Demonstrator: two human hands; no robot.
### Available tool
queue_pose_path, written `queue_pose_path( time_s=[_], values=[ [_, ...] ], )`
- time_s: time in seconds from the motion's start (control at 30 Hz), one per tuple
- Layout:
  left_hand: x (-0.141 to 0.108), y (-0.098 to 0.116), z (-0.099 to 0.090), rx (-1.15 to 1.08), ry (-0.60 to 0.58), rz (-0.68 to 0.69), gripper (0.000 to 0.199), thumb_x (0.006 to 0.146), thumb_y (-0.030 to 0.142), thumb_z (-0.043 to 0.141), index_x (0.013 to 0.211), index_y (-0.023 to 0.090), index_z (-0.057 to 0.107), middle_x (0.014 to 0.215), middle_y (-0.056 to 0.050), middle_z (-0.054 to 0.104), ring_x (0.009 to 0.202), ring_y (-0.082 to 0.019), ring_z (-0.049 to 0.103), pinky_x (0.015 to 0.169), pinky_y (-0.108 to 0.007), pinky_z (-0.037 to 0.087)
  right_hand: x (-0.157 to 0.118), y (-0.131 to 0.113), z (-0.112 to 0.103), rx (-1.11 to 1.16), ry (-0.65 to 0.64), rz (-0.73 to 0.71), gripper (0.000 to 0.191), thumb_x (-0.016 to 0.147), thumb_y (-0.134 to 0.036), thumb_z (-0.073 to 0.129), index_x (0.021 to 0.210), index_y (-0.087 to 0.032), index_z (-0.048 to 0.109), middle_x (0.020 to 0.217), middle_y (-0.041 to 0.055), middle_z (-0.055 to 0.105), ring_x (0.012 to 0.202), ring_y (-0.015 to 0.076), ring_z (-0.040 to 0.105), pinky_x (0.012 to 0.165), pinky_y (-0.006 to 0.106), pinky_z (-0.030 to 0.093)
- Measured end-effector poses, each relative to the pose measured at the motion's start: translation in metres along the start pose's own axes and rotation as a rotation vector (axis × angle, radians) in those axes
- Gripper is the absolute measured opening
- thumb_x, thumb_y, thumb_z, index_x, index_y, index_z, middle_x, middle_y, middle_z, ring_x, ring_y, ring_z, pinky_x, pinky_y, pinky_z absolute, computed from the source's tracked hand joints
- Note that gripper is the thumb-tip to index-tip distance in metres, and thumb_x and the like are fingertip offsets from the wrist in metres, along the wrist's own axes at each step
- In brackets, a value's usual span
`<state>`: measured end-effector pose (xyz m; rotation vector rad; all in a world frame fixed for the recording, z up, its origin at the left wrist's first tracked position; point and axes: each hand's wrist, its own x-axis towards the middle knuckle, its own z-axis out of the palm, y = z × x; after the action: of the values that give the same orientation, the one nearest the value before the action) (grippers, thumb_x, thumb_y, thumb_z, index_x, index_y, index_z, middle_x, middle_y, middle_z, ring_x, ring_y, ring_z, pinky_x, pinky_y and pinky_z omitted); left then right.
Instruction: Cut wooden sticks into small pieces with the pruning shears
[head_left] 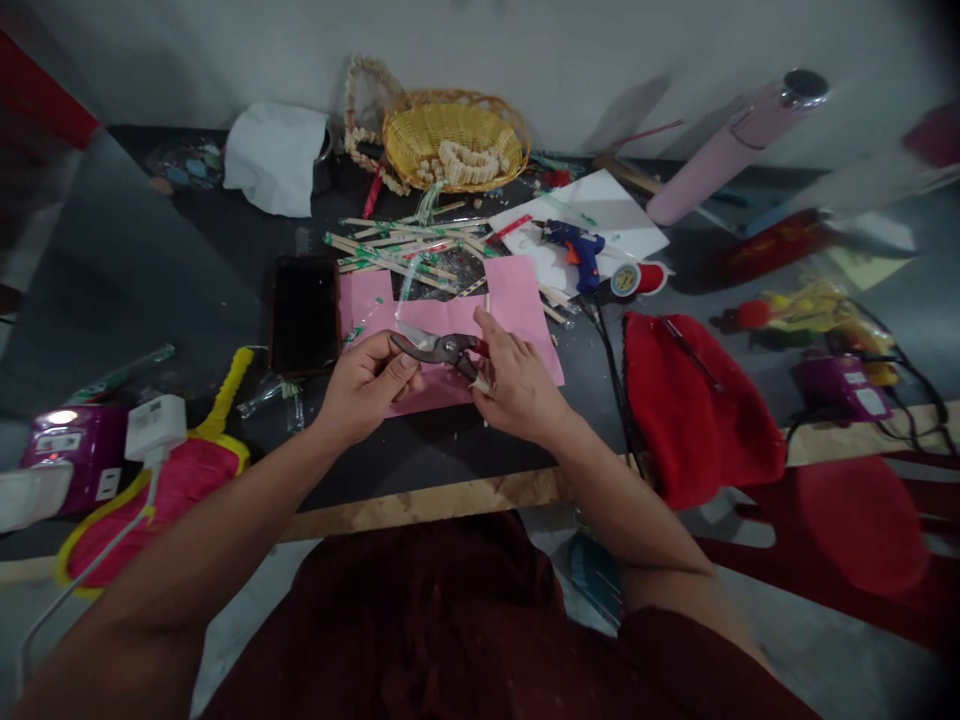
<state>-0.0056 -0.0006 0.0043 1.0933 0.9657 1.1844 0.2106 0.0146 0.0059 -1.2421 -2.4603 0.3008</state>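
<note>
My right hand [525, 390] is wrapped round the red handles of a pair of pruning shears [439, 348], its thumb side toward the far edge. The dark curved blade points left. My left hand [367, 385] is closed in a pinch at the blade tips; whatever its fingertips hold is too small to make out. Under both hands lies a pink paper sheet [517, 300]. Just beyond it is a loose pile of chopsticks [405, 243], several with green-printed wrappers. A dark phone [304, 315] lies left of the pink sheet.
Behind the pile stands a yellow wicker basket [420, 125] with small cut pieces. To the right are a blue glue gun [581, 250], a red thread spool [637, 278], a pink bottle [727, 160] and red cloth [697, 420]. A purple power adapter [82, 450] sits at left.
</note>
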Motion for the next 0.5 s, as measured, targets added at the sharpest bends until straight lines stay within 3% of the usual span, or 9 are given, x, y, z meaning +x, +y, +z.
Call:
queue_pose_path(
  time_s=[0.07, 0.17, 0.5],
  values=[
    [-0.0004, 0.0003, -0.0001, -0.006, -0.021, -0.009, 0.025, 0.082, 0.040, 0.067, 0.079, 0.016, 0.060, 0.060, 0.000, 0.058, 0.045, -0.006, 0.041, 0.042, -0.019, 0.031, 0.0011, -0.0024, 0.0006, -0.035, -0.033, 0.030, 0.084, 0.077, -0.021, 0.053, 0.150, -0.015, 0.012, 0.139, 0.0179, 0.048, 0.112, 0.0349, 0.049, 0.087, 0.050, 0.044],
    [-0.0015, 0.0013, 0.0004, 0.003, -0.045, -0.016, 0.025, 0.084, 0.040, 0.066, 0.080, 0.016, 0.060, 0.061, 0.000, 0.059, 0.044, -0.006, 0.041, 0.042, -0.019, 0.031, 0.0027, -0.0067, 0.0001, -0.071, -0.067, 0.073, 0.072, 0.080, -0.018, 0.051, 0.148, -0.018, 0.024, 0.126, 0.0156, 0.057, 0.109, 0.0337, 0.049, 0.086, 0.049, 0.044],
    [-0.0046, 0.0029, 0.0025, -0.038, -0.071, -0.067, 0.025, 0.086, 0.038, 0.063, 0.075, 0.016, 0.057, 0.062, 0.000, 0.061, 0.041, -0.004, 0.038, 0.039, -0.018, 0.027, 0.0007, -0.0062, 0.0008, -0.042, -0.102, 0.084, 0.053, 0.086, -0.014, 0.043, 0.139, -0.015, 0.038, 0.119, 0.0156, 0.058, 0.108, 0.0303, 0.050, 0.088, 0.047, 0.046]
  ],
)
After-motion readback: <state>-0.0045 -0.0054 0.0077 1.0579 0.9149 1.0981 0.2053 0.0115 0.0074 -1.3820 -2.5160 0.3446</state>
